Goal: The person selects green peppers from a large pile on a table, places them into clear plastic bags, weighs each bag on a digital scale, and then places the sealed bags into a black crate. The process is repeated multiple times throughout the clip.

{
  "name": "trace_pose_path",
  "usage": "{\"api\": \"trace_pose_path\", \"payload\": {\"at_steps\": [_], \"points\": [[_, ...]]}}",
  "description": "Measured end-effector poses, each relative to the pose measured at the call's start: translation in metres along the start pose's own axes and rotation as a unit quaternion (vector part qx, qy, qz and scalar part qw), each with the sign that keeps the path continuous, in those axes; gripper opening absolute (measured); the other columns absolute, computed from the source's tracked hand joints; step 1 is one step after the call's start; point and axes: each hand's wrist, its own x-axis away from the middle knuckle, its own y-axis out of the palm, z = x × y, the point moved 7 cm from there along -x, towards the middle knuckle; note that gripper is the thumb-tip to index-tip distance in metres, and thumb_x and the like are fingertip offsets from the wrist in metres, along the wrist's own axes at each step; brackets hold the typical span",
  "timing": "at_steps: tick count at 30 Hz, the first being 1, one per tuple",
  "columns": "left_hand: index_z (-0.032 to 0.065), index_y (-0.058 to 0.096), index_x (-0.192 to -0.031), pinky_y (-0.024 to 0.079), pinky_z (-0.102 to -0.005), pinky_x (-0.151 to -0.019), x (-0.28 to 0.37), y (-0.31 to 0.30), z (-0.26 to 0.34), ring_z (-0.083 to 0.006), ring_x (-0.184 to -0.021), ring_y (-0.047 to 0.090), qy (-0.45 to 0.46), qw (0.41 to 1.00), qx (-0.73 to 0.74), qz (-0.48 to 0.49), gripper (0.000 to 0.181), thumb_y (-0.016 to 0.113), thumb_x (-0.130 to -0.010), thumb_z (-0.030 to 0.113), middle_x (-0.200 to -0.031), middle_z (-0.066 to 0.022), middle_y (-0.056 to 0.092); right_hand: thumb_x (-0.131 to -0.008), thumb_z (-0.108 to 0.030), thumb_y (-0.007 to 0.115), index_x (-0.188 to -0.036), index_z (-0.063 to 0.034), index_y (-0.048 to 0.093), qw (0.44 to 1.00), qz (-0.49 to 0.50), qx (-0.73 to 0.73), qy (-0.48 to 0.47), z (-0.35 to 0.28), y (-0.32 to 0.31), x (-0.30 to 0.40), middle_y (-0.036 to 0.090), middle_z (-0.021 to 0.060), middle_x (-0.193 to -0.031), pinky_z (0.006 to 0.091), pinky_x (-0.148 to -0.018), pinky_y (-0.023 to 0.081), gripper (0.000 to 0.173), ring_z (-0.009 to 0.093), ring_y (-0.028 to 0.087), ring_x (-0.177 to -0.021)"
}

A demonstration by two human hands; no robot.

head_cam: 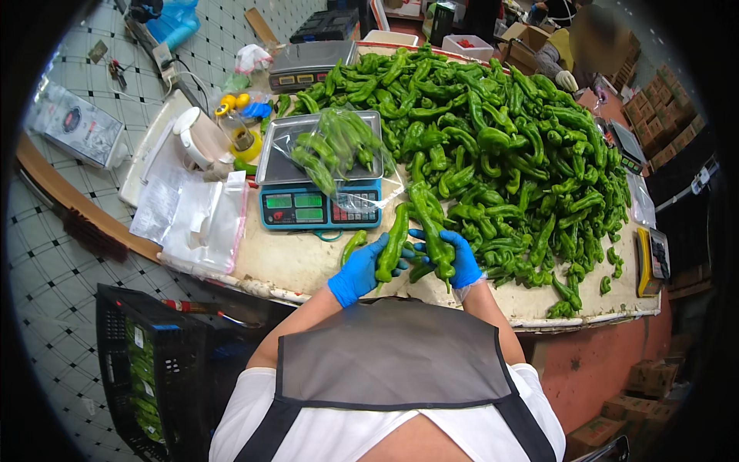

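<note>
My left hand, in a blue glove, holds a long green pepper upright near the table's front edge. Beside it my right hand, gloved in blue too, grips another long green pepper by its lower part. A big heap of green peppers spreads over the table behind and to the right. Just ahead of my left hand stands a blue digital scale with lit green displays. On its metal pan lies a clear plastic bag with several green peppers inside.
Clear plastic bags lie at the table's left, near a white jug. A second scale stands at the back, another at the right edge. A black crate holds packed peppers at lower left. A co-worker is at far right.
</note>
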Motion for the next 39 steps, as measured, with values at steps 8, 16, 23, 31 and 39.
{"api": "trace_pose_path", "payload": {"at_steps": [8, 16, 23, 31, 39], "points": [[0.0064, 0.038, -0.144, 0.049, -0.0319, -0.092, -0.021, 0.011, -0.006, -0.0207, -0.111, 0.058, 0.138, 0.989, -0.048, 0.005, 0.048, 0.049, -0.101, 0.023, -0.124, -0.0104, 0.058, -0.091, -0.020, 0.061, -0.148, -0.0064, 0.035, 0.992, 0.035, 0.094, -0.071, 0.018, 0.017, -0.002, 0.049, 0.0116, -0.141, 0.0389, -0.104, 0.043, 0.064, 0.024, 0.050, -0.126], [0.0110, 0.024, -0.154, 0.044, -0.0337, -0.101, -0.030, -0.008, -0.011, -0.0191, -0.124, 0.049, 0.134, 0.948, -0.287, 0.017, 0.062, 0.052, -0.099, 0.018, -0.139, -0.0091, 0.047, -0.075, -0.001, 0.076, -0.149, -0.0050, 0.033, 0.962, 0.120, 0.211, -0.127, 0.014, 0.023, 0.003, 0.054, 0.0106, -0.135, 0.0344, -0.099, 0.046, 0.086, 0.021, 0.055, -0.119], [0.0171, 0.060, -0.130, 0.037, -0.0432, -0.098, 0.027, 0.016, 0.088, -0.0306, -0.114, 0.046, 0.415, 0.613, -0.636, 0.220, 0.047, 0.070, -0.084, 0.025, -0.130, -0.0127, 0.046, -0.066, 0.004, 0.078, -0.145, -0.0022, 0.039, 0.966, 0.077, 0.227, -0.095, -0.005, 0.031, 0.007, 0.058, 0.0098, -0.129, 0.0354, -0.100, 0.046, 0.089, 0.022, 0.058, -0.115], [0.0121, 0.070, -0.102, 0.034, -0.0469, -0.097, 0.004, 0.007, 0.155, -0.0334, -0.118, 0.042, 0.361, 0.278, -0.828, 0.326, 0.022, 0.062, -0.081, 0.016, -0.145, -0.0190, 0.041, -0.066, 0.001, 0.083, -0.143, -0.0016, 0.042, 0.925, 0.078, 0.370, -0.046, -0.029, 0.071, -0.035, 0.062, 0.0114, -0.123, 0.0340, -0.093, 0.050, 0.087, 0.021, 0.061, -0.108], [0.0124, 0.066, -0.120, 0.040, -0.0466, -0.093, 0.027, -0.006, 0.182, -0.0364, -0.109, 0.051, 0.448, 0.399, -0.742, 0.299, 0.042, 0.066, -0.078, 0.012, -0.137, -0.0173, 0.048, -0.079, -0.015, 0.072, -0.139, -0.0003, 0.046, 0.974, -0.020, 0.224, 0.037, -0.015, 0.070, -0.068, 0.064, 0.0106, -0.118, 0.0362, -0.085, 0.055, 0.066, 0.021, 0.065, -0.098]]}}
